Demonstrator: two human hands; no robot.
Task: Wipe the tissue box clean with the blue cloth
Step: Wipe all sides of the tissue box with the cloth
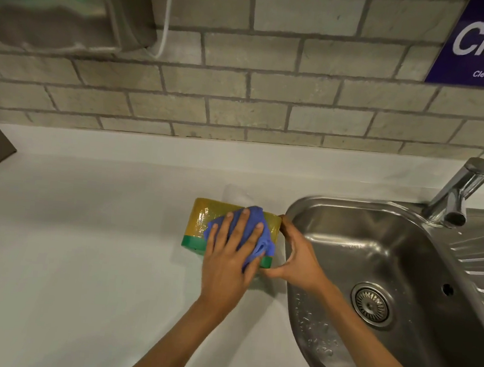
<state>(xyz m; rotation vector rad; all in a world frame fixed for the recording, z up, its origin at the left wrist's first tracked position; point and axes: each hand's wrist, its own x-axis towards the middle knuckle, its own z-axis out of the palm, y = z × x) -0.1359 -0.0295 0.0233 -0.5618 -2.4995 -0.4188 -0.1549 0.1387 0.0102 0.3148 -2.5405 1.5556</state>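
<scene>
our left hand (pixel 229 259) lies flat, fingers spread, pressing the blue cloth (pixel 255 235) onto the top of the tissue box (pixel 201 223). our right hand (pixel 295 256) grips the box's end at 3 o'clock. the box sits on the white tabletop (pixel 81 242), just beside the steel sink (pixel 377 240). the tap (pixel 461 192) stands at 2 o'clock and the brick wall (pixel 243 94) at 12.

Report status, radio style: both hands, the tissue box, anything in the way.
Left hand flat, pressing blue cloth on tissue box top. Right hand braces box's right end. Sink close alongside; nothing blocking.
</scene>
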